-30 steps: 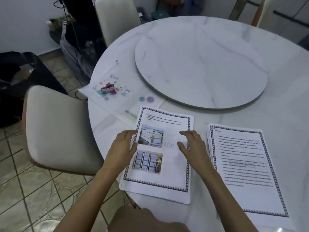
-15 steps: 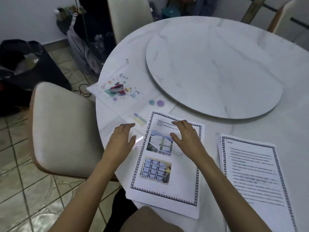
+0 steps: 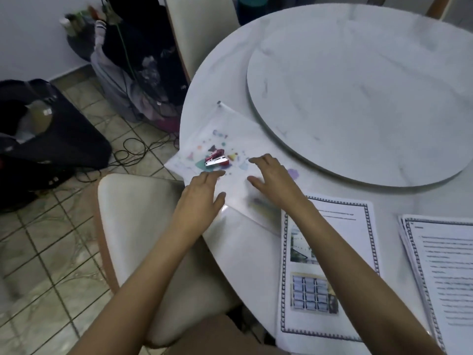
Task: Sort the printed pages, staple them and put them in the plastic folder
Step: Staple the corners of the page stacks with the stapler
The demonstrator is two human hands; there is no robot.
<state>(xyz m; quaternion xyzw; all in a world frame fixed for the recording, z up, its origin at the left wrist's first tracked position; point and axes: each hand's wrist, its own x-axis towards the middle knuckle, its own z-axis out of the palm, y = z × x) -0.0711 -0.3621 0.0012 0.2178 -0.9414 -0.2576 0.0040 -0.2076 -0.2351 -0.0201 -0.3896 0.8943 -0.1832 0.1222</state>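
— Now, what has been changed?
— The left hand (image 3: 202, 193) and right hand (image 3: 275, 180) have been moved from the bordered printed pages (image 3: 330, 252) to the translucent plastic folder (image 3: 238, 134), where the small red stapler (image 3: 216, 160) lies; fingers (image 3: 213, 175) are spread, nothing held.
— Meaning?
— Stapling is judged next.

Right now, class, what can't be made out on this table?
Head view only:
1. Text stack: print too small; right frame edge cuts it.
2. Picture page: right forearm covers its upper photo.
3. Plastic folder: blurred near the right hand.
4. Stapler: loaded or not, too small.
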